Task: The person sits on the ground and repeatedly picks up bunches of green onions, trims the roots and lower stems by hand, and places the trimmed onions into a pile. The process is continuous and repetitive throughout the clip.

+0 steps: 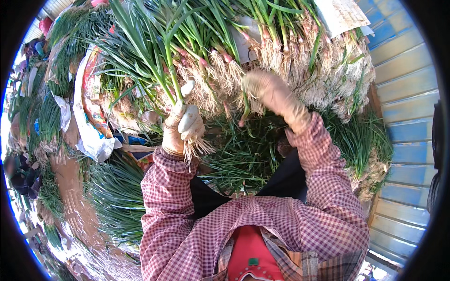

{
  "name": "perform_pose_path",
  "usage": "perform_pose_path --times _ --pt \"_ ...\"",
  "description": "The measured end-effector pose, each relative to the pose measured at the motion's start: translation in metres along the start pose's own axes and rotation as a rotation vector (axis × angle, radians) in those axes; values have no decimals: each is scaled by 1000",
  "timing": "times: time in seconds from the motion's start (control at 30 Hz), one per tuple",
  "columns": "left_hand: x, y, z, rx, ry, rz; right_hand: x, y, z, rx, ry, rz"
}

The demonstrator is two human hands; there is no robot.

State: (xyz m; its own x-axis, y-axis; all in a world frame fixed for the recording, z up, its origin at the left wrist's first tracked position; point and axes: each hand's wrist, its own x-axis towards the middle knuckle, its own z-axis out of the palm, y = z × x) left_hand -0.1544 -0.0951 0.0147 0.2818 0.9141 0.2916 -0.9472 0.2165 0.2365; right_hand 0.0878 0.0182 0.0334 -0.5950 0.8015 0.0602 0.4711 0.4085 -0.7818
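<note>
My left hand (pixel 174 128), in a pale glove with whitish fingertips, is shut on a few green garlic plants (pixel 172 75). Their long leaves point away from me, and pale roots (pixel 195 145) hang below the fingers. My right hand (pixel 270 93), also gloved, is blurred over the near edge of a big heap of garlic plants (pixel 225 52). Just under its fingertips dangles a short green stem (pixel 245 109) with a pinkish end. Whether those fingers grip it cannot be made out. Pink stem bases and dense roots (pixel 299 70) face me along the heap.
Loose green leaves (pixel 242 151) lie between my knees. More bundles stand at left (pixel 116 196) and right (pixel 362 147). A printed white sack (pixel 84 105) borders the heap at left; a corrugated metal wall (pixel 404 140) rises at right. Another person (pixel 24 175) is at far left.
</note>
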Motion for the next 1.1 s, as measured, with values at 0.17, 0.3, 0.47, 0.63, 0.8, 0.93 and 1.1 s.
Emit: perform_pose_path --times 0.17,0.3,0.47,0.63,0.8,0.93,1.1 --pt "12 -3 6 272 305 51 88 4 -33 -875 394 67" --pt "15 -3 -23 48 377 -12 85 -23 -62 -344 267 121" --pt "25 -22 -18 422 588 74 13 -62 -15 49 171 93" --pt "22 -30 -18 533 508 -28 -24 -42 48 -201 23 -298" --pt "18 -37 -21 636 685 -9 20 -30 56 240 0 -56" --pt "15 -41 -25 491 623 41 28 -28 74 827 -184 228" --pt "12 -48 -22 429 456 36 35 -22 93 1052 92 238"
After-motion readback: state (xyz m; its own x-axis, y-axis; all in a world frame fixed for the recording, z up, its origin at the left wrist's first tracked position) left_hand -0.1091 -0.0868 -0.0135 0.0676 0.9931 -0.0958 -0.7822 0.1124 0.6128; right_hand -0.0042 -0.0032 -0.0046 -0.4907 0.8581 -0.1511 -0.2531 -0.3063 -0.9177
